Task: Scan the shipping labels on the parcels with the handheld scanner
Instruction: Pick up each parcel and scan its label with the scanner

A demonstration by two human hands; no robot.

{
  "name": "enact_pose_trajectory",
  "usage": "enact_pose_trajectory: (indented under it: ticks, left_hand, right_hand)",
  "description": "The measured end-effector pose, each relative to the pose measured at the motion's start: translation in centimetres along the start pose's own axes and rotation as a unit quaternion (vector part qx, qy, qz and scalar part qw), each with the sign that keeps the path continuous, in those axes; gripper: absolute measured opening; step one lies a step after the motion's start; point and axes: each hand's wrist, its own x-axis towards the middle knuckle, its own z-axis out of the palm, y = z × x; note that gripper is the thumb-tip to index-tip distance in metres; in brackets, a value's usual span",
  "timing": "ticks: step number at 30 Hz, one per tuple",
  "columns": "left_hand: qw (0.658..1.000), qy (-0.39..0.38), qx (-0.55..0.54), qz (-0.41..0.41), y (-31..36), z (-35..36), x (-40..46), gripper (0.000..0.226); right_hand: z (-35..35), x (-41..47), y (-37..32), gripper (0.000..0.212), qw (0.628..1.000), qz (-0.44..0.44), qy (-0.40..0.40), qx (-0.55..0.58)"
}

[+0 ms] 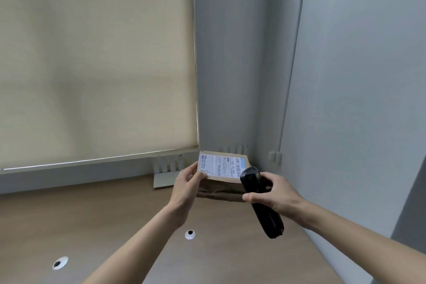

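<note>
The left hand (186, 182) grips the near-left edge of a boxy brown cardboard parcel (221, 188) — white printed label (221, 165) on top — above the far right of the smooth wooden desk (103, 219). The right hand (275, 192) wraps a glossy black scanner (260, 200), head beside the label.

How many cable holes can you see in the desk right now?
2: one cable hole lies between the forearms, below the left hand; the other is nearer the front left. The arms or parcel could hide more.
</note>
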Motion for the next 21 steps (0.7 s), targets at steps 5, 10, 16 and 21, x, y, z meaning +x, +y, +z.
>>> enact_pose_trajectory:
  ticks: [5, 10, 16, 21]
  left_hand:
    - [0.998, -0.003, 0.002, -0.059, -0.2, -0.5, -2.6, 0.054]
    - [0.998, 0.045, 0.028, -0.036, -1.0, -3.0, -5.0, 0.054]
    - [0.977, 0.137, 0.162, 0.011, -0.3, -9.1, -8.3, 0.038]
    - [0.954, 0.187, 0.232, 0.022, 0.2, -13.1, -10.8, 0.037]
  right_hand:
    - [0.4, -1.2, 0.3, 0.061, 0.999, -0.009, -0.031, -0.023]
    - [2.6, -1.4, -0.4, 0.052, 0.992, -0.010, -0.077, -0.096]
    - [6.0, -1.4, -3.0, 0.055, 0.954, -0.027, -0.090, -0.285]
    - [9.1, -1.9, -5.7, 0.057, 0.913, -0.051, -0.082, -0.396]
